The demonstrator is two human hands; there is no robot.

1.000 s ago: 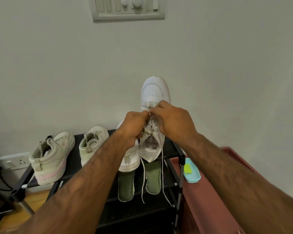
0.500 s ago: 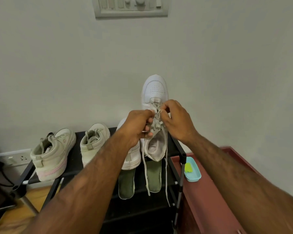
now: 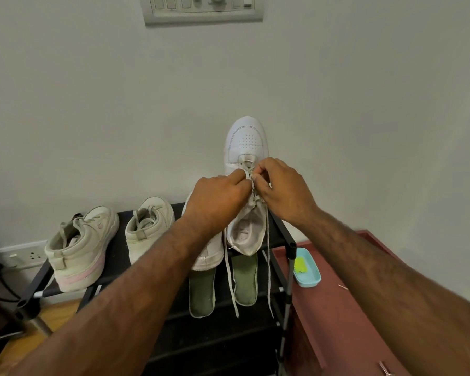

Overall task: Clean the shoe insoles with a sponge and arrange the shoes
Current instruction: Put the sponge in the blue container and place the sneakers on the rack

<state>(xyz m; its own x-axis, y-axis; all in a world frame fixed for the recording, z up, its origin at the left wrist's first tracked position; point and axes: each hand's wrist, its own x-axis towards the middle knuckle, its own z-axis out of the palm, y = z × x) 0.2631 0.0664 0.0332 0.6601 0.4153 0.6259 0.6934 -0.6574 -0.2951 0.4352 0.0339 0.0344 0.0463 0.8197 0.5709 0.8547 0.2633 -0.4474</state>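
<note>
Pinching the laces (image 3: 251,183) of the white shoe (image 3: 246,139) with both hands: left hand (image 3: 217,199) and right hand (image 3: 285,194) meet fingertip to fingertip on a crossing partway up the lacing, fingers curled tight on the lace. A second ago the fingers were bunched right up at the toe end; half a second ago they sat lower, near the tongue; now they're back up a bit, with one or two crossings showing above them. Shoe has barely moved, toe up toward the wall, heel opening facing the camera, over the right end of the rack (image 3: 122,240); can't tell if the heel rests on the shelf. Loose lace ends hang down in front of the shelves. Reads as working along the lacing eyelet by eyelet; can't tell if loosening or tightening. Both green insoles (image 3: 201,291) lie out on the shelf below, just under the white pair, so probably the shoe is being readied to take one back, and arranging is not yet done. Second white shoe (image 3: 209,253) stands beside it, mostly behind the left wrist. Two beige shoes (image 3: 82,245) sit further left on the top shelf, apart from each other. Right of the rack, a red-brown cabinet (image 3: 337,308) holds a blue tray (image 3: 314,279) with the yellow-green sponge (image 3: 300,264) in it, untouched. Pale plain wall behind, switch panel (image 3: 204,9) up top, wall socket (image 3: 25,256) low left, wood floor (image 3: 49,316) under the rack.
</note>
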